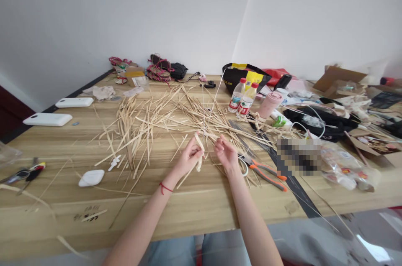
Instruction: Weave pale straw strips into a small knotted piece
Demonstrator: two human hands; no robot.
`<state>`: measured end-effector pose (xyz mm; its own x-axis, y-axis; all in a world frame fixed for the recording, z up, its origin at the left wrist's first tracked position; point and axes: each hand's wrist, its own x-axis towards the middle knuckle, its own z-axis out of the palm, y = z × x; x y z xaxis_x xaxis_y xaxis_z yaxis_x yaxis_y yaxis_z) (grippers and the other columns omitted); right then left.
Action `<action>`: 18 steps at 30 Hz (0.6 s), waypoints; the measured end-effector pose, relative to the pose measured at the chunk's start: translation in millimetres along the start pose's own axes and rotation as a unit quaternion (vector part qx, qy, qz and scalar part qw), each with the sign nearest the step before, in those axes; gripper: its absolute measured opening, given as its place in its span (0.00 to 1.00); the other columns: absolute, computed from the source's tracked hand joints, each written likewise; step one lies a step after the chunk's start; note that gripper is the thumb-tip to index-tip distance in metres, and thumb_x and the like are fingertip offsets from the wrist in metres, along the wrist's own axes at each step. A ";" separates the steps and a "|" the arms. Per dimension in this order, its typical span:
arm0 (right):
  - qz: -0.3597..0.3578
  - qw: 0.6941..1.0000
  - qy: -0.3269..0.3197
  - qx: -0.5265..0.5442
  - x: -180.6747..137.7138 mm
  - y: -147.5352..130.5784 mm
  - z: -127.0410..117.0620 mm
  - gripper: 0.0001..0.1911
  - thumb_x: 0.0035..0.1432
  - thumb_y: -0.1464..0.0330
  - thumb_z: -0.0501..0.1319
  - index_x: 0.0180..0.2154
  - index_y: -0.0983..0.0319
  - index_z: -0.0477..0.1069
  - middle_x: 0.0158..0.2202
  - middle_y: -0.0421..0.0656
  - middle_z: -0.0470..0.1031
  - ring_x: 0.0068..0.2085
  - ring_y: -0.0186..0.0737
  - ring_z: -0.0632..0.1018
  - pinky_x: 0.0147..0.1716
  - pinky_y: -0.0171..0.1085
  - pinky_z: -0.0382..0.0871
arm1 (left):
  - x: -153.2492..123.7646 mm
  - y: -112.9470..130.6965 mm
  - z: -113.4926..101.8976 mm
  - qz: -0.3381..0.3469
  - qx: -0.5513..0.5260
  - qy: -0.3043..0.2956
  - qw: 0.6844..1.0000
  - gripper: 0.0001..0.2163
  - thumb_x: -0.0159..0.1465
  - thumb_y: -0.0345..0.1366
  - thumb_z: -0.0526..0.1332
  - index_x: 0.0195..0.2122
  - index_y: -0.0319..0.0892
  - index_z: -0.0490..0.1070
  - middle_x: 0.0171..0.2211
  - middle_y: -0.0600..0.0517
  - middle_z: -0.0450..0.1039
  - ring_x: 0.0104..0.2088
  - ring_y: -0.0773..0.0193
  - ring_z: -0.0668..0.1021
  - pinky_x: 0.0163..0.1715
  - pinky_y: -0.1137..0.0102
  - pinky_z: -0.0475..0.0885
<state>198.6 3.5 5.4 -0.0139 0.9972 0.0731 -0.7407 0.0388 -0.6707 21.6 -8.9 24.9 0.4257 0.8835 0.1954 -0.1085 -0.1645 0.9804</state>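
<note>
My left hand [190, 156] pinches a small pale folded piece of plant strip [199, 164] above the table, its loop standing up by the fingertips. Two thin white wires [204, 109] rise from around that piece. Close on the right, my right hand [226, 154] has its fingers curled together at the end of a flat pale strip [212, 135] that runs toward the left hand. Behind both hands spreads a loose heap of dry strips [147, 117]. Orange-handled pliers [266, 174] lie just right of the right hand, beside a white-handled tool [243, 166] partly hidden by the wrist.
Two bottles with red caps [242, 98], a pink cup [270, 105] and a black-and-yellow bag [243, 78] stand behind on the right. Plastic bags and boxes [373, 142] crowd the far right. A white case [91, 178] and white power banks [47, 119] lie left.
</note>
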 end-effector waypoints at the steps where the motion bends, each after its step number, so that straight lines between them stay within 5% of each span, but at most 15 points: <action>1: -0.009 1.000 0.005 0.001 0.3 -1.1 -0.9 0.10 0.47 0.70 0.63 0.35 0.58 0.71 0.28 0.39 0.67 0.21 0.30 0.62 0.19 0.32 0.61 | 0.0 -0.3 0.1 -0.002 -0.003 0.001 1.000 0.32 0.63 0.37 0.56 0.64 0.50 0.39 0.27 0.56 0.64 0.30 0.68 0.72 0.30 0.73 0.69; 5: -0.052 0.998 0.024 0.010 2.0 -2.0 -3.5 0.12 0.46 0.67 0.65 0.37 0.55 0.70 0.29 0.38 0.67 0.24 0.31 0.64 0.24 0.33 0.63 | -0.5 -0.3 0.8 -0.013 -0.019 -0.003 1.000 0.34 0.63 0.37 0.56 0.64 0.51 0.35 0.28 0.55 0.65 0.30 0.68 0.72 0.29 0.74 0.68; 13: -0.131 0.987 0.094 0.000 5.6 -5.5 -9.0 0.18 0.48 0.49 0.61 0.22 0.55 0.67 0.36 0.38 0.71 0.29 0.33 0.68 0.30 0.36 0.66 | 0.2 5.6 -2.5 -0.045 -0.073 -0.031 0.996 0.37 0.62 0.38 0.58 0.64 0.51 0.32 0.27 0.55 0.67 0.29 0.68 0.72 0.28 0.74 0.67; 18: -0.113 0.992 0.064 0.009 -0.7 -12.3 -3.7 0.18 0.49 0.57 0.63 0.16 0.58 0.63 0.36 0.39 0.72 0.38 0.39 0.71 0.40 0.42 0.66 | 0.4 9.5 -5.9 -0.042 -0.101 -0.045 0.993 0.36 0.62 0.37 0.58 0.65 0.51 0.35 0.26 0.55 0.68 0.28 0.69 0.71 0.30 0.74 0.67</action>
<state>210.2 2.6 10.9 0.2380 0.9632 0.1249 -0.7278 0.2620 -0.6338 15.4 -7.6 34.1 0.5193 0.8456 0.1235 -0.2426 0.0072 0.9701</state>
